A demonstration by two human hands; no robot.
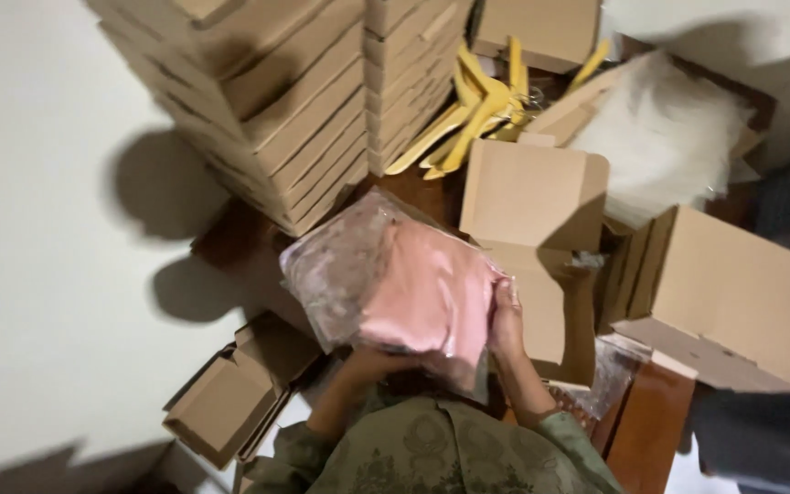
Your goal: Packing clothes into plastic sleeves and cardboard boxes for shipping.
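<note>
Tall stacks of flat cardboard boxes [285, 101] far left, leaning against the pale wall [38, 274]. Yellow hangers [482, 105] heaped just right of the stacks. Pile of clear plastic bags [665, 137] far right, resting on brown cardboard. Open box with raised lid [532, 197] in the middle, a closed folded box [729, 297] near right of it. Another open empty box [226, 402] near left, low by the wall. Brown wooden surface [651, 430] showing near right.

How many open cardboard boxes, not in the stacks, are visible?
3: an open box beside the right hand, a second one at right, a third at lower left. Others may be hidden.
</note>
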